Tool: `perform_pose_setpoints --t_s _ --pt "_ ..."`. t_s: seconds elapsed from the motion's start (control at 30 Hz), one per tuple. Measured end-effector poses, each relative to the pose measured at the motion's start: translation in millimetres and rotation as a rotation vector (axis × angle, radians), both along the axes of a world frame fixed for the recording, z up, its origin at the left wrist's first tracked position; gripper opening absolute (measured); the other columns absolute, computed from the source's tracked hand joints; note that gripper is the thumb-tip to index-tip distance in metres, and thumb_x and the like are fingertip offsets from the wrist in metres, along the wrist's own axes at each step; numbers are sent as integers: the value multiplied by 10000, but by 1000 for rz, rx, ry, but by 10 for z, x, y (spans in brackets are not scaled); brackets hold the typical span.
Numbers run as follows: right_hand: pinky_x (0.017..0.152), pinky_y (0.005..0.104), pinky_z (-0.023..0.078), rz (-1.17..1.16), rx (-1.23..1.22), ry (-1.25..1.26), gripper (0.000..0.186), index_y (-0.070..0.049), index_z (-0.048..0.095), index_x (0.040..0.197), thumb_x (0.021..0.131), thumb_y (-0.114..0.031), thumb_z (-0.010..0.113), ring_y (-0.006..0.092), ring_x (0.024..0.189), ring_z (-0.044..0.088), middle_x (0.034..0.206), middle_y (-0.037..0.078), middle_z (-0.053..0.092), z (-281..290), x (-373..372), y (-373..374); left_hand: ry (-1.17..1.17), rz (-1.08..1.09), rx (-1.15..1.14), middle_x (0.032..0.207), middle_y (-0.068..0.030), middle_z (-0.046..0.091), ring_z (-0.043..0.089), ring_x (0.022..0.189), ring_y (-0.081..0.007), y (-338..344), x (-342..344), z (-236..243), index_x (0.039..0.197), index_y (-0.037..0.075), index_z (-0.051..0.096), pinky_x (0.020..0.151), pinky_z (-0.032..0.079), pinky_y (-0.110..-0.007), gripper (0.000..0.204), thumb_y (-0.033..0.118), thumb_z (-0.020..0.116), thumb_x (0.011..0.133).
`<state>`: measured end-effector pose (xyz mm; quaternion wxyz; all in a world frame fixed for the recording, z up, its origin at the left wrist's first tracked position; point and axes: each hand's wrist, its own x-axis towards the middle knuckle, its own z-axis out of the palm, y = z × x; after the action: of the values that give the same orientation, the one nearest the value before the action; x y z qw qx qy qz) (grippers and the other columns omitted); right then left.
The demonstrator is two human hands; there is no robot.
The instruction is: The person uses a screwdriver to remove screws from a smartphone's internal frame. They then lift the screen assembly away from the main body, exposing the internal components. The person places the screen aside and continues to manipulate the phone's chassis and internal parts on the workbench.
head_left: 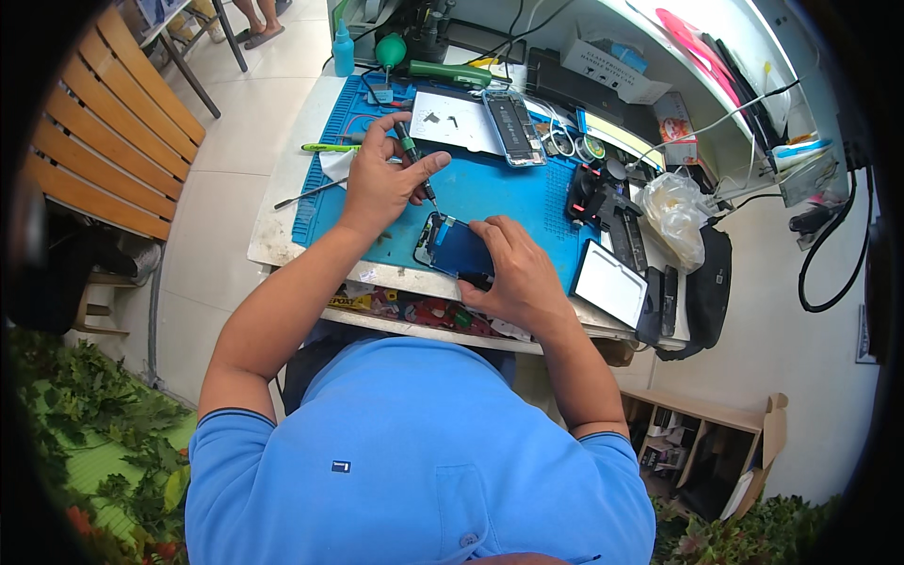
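Note:
My left hand (386, 174) grips a slim green-and-dark screwdriver (411, 151), angled down so its tip reaches the upper left end of a dark phone screen assembly (460, 254). My right hand (508, 268) holds that assembly by its right side, thumb at the lower edge, on the blue silicone work mat (395, 217). Above them, an opened phone body (513, 127) with its battery showing lies against a white pad (447, 122) with small dark pieces on it. A thin dark rod (306, 193) and a bright green pen (328, 147) lie left of my left hand.
Tools (603, 198), a crumpled plastic bag (673, 212), a white-faced rectangular item (607, 282) and a black pouch (706, 292) crowd the bench's right. A blue bottle (344, 47) and green blower (390, 49) stand behind. A wooden chair (113, 132) is left; another person's feet (259, 33) show beyond.

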<state>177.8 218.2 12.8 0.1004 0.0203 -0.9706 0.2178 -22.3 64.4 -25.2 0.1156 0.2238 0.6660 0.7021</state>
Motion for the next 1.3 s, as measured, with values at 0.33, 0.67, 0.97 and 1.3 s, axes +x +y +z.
perform_pose_setpoints --t_s 0.33,0.67,0.97,1.3 --pt "1012 485 593 10 -2 1 729 10 649 1378 734 -186 929 399 1212 689 1309 199 675 21 -9 -1 0 6 -24 912 -60 763 705 637 -89 15 3 -13 1544 18 469 496 540 -223 822 255 967 935" --pt "987 487 599 12 5 -5 720 5 647 1362 727 -178 933 397 1194 691 1282 193 668 9 -15 6 45 24 -10 905 -90 777 736 649 -113 10 -9 -72 1517 11 485 510 569 -249 808 309 962 938" --pt "1015 480 578 28 -8 -27 688 23 678 1327 735 -240 909 388 1178 677 1266 192 680 15 -44 89 -44 70 148 993 -88 763 740 728 -128 12 -73 -8 1589 16 427 571 596 -259 824 235 932 975" --pt "1106 509 531 152 29 -12 735 -6 689 1433 850 -397 905 398 1257 648 1426 211 660 -71 -170 361 35 102 339 1154 -111 717 809 1002 -235 20 -263 436 1680 42 321 869 721 -350 826 110 836 1037"
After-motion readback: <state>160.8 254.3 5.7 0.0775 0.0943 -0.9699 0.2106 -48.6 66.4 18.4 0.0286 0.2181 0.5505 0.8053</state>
